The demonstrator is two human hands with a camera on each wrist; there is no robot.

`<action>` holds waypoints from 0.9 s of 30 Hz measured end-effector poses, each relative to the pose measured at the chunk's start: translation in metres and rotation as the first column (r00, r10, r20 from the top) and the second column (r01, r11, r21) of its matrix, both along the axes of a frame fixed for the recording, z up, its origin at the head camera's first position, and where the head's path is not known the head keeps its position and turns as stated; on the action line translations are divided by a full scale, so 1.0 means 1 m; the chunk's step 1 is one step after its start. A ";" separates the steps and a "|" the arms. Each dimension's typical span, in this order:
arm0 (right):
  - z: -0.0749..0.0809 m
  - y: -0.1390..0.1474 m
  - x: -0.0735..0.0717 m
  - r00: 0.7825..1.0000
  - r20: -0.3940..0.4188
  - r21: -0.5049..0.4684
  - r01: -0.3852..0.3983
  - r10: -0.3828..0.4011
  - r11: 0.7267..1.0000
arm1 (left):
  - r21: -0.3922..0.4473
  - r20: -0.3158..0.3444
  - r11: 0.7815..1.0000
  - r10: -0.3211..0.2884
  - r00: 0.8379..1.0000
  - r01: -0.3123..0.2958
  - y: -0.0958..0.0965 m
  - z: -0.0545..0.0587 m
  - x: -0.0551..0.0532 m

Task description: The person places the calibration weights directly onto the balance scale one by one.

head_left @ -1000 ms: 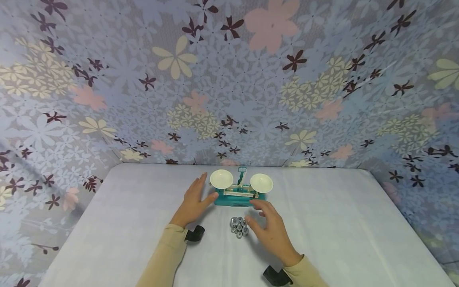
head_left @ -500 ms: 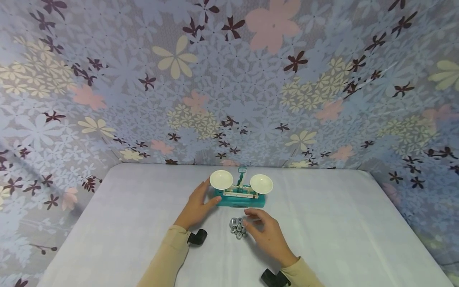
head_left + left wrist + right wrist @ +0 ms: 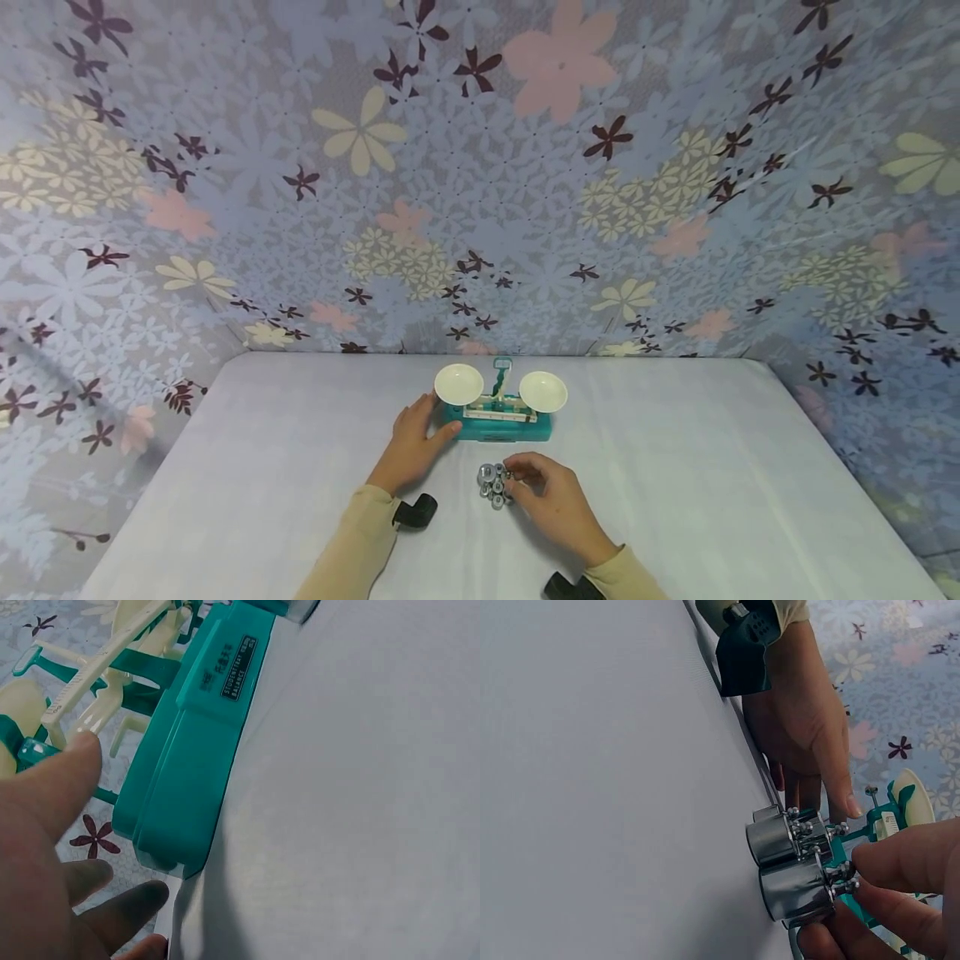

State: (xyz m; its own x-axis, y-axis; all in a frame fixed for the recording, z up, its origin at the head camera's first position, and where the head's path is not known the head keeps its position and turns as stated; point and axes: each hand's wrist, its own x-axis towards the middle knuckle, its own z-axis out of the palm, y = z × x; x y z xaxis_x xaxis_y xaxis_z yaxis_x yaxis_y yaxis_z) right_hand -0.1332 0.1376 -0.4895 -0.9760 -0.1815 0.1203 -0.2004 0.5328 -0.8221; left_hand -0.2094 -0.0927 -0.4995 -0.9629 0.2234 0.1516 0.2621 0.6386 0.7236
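A small teal balance scale (image 3: 504, 430) with a white left pan (image 3: 459, 384) and a white right pan (image 3: 543, 392) stands near the table's back edge. My left hand (image 3: 411, 446) is at the left end of its base, fingers loosely spread; in the left wrist view its thumb lies beside the white beam (image 3: 82, 690). In front of the scale, several shiny metal weights (image 3: 487, 473) stand upright in a cluster. My right hand (image 3: 555, 504) reaches over their right side, its thumb and fingertip pinching the knob of a weight (image 3: 791, 889) in the right wrist view.
A pale cloth covers the table (image 3: 712, 483). Flower-patterned fabric (image 3: 480, 208) rises behind it and along both sides. Each wrist wears a black camera mount, the left one (image 3: 416, 512) and the right one (image 3: 572, 587).
My right hand has come down from near the scale's front to the weights and closed its fingertips there. My left hand has moved slightly in against the scale's left end.
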 end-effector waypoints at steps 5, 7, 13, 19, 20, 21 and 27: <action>-0.001 -0.001 0.001 1.000 0.009 0.002 0.019 -0.019 1.000 | -0.039 -0.019 0.999 0.000 1.000 -0.001 0.002 -0.002 0.001; -0.001 -0.001 0.001 1.000 0.012 0.000 0.029 -0.029 1.000 | -0.048 -0.025 0.999 -0.006 1.000 0.005 0.002 -0.002 0.001; -0.001 -0.001 0.000 0.999 -0.003 -0.011 0.042 -0.042 0.999 | -0.069 -0.043 0.997 -0.021 0.999 0.018 0.002 -0.001 0.002; -0.004 0.000 -0.003 0.998 -0.015 -0.020 0.066 -0.066 0.998 | -0.087 -0.057 0.996 -0.022 0.998 0.017 0.003 -0.001 0.002; -0.005 0.000 -0.003 0.998 -0.018 -0.022 0.068 -0.068 0.997 | -0.087 -0.054 0.996 -0.019 0.998 0.014 0.003 0.000 0.002; -0.005 0.000 -0.003 0.998 -0.023 -0.024 0.066 -0.067 0.997 | -0.087 -0.051 0.996 -0.016 0.999 0.012 0.003 0.001 0.003; -0.009 0.003 -0.004 0.998 -0.041 -0.046 0.040 -0.042 0.998 | -0.085 -0.035 0.996 -0.006 0.999 0.003 0.004 0.001 0.003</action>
